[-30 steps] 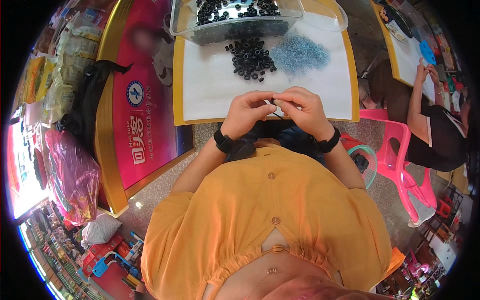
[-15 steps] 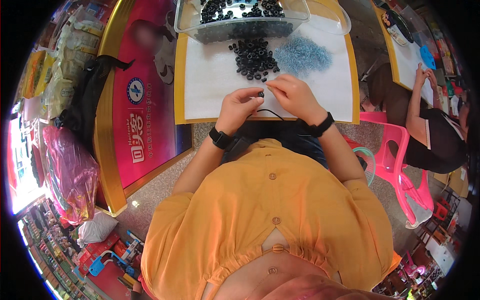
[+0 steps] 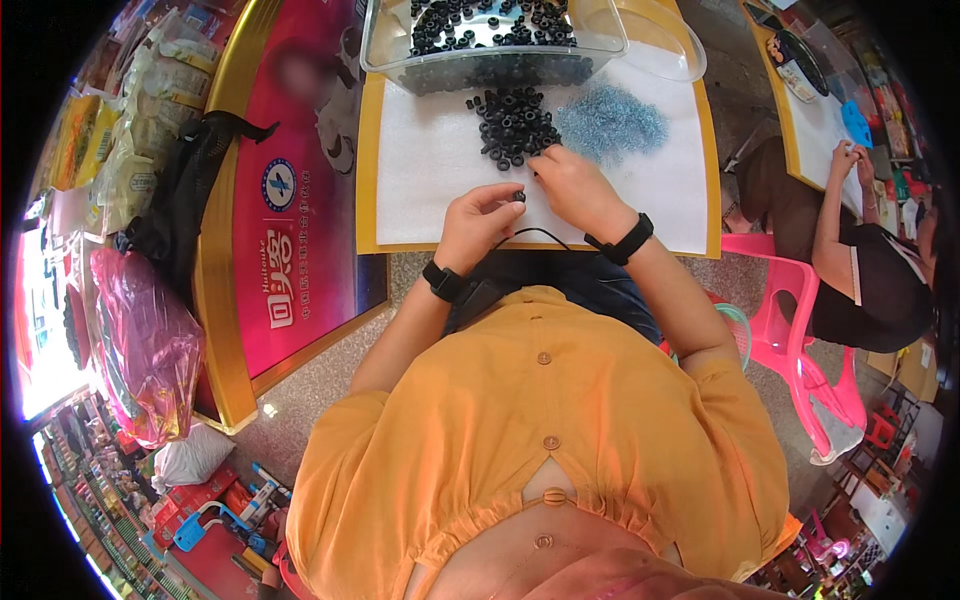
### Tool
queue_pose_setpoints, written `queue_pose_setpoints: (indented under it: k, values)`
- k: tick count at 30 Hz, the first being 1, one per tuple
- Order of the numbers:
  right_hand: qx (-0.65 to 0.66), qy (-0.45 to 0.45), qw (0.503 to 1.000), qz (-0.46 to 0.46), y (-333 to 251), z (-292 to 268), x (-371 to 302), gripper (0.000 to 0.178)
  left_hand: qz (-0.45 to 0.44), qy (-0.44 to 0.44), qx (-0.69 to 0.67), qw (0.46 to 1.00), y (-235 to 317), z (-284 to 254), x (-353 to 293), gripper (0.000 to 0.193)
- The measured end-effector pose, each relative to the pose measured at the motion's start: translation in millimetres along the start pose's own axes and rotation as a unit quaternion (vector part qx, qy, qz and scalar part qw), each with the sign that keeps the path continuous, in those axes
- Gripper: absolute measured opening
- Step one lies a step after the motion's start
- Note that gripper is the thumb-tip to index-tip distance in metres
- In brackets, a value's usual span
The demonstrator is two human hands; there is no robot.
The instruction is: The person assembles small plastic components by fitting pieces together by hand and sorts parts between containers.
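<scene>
My left hand point(image 3: 482, 222) is closed, pinching a small black ring-shaped piece point(image 3: 519, 196) between thumb and fingertips, above the white tabletop point(image 3: 440, 225). At the near edge of a heap of small black ring-shaped pieces point(image 3: 510, 122), the fingers of my right hand point(image 3: 582, 192) are drawn together; what they grip, if anything, is hidden. To the right of that heap lies a spread of tiny pale-blue pieces point(image 3: 613, 120). A thin black cord point(image 3: 540, 231) curves between my wrists near the table's front edge.
Behind the heap stands a clear plastic box point(image 3: 420, 76) with many more black pieces. A clear lid point(image 3: 686, 62) lies at its right. On the left is a pink-panelled counter point(image 3: 290, 345). A pink chair point(image 3: 795, 330) and another person point(image 3: 870, 280) at a second table are on the right.
My right hand has moved away from beside the left hand, forward to the near edge of the black heap. My left hand still pinches the black piece. The whole view has shifted slightly.
</scene>
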State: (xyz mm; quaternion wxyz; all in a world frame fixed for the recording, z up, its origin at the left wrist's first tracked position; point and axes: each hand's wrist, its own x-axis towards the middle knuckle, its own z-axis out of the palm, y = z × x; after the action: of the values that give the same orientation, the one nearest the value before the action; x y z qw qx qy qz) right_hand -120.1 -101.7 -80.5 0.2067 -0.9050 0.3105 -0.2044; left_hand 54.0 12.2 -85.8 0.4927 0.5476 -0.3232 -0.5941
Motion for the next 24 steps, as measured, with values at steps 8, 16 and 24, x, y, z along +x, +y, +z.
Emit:
queue_pose_setpoints:
  k: [8,16,24]
  values:
    - [0.496,-0.007,0.844,0.205,-18,-48,-28,0.015,0.014,-0.018,-0.025,0.999,12,9,-2,0.030]
    - [0.651,0.077,0.740,0.154,-28,-70,-50,0.019,0.094,-0.088,-0.035,0.991,55,42,-4,0.029]
    - [0.745,0.116,0.653,0.072,-23,-67,-58,0.021,0.107,-0.121,-0.019,0.987,73,58,-9,0.028]
